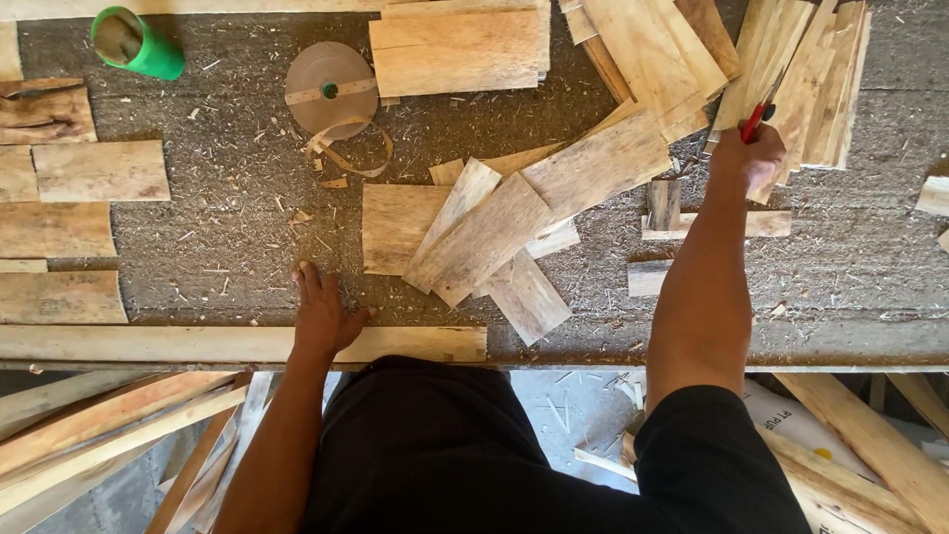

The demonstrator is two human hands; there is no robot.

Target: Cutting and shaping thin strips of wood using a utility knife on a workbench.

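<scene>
The left hand (321, 311) is lying flat on the workbench (227, 227), fingers stretched out and close together, thumb angled out toward a long strip of wood (198, 343) running along the near edge. The right hand (748, 158) is reaching to the far right, fingers curled around a red-handled tool (758, 119); its working end is lying against a stack of thin wood sheets (811, 69) and is hard to make out. Overlapping veneer pieces (494, 232) are lying between the two hands. A tape roll (331, 89) and a green cup (133, 42) are sitting at the far left. The person's black shirt (474, 445) is hiding the bench's underside.
</scene>
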